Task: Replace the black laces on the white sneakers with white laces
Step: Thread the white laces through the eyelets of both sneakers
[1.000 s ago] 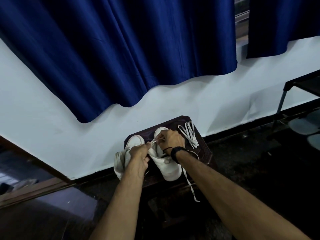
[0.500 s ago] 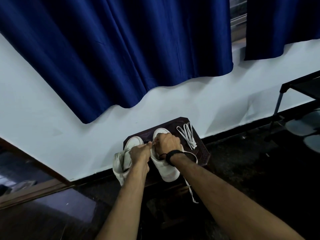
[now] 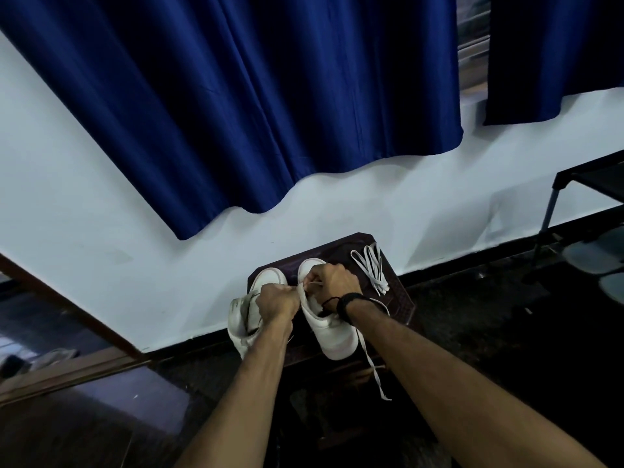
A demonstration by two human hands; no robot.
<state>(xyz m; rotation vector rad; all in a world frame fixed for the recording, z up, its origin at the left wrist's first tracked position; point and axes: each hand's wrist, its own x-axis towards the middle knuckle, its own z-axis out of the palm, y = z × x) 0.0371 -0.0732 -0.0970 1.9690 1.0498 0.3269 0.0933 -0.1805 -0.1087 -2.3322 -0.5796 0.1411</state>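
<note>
Hands hide the lacing: left hand point(image 3: 277, 300) and right hand point(image 3: 332, 282), fingers curled, pinch a white lace point(image 3: 312, 284) over the right sneaker point(image 3: 332, 336). Both sneakers overhang the dark worktop point(image 3: 400, 298) edge; spare laces point(image 3: 371, 266) lie beside.

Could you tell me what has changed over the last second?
The left hand and right hand drew closer together over the right sneaker, still pinching the white lace. The left sneaker, spare lace and stool stayed put.
</note>
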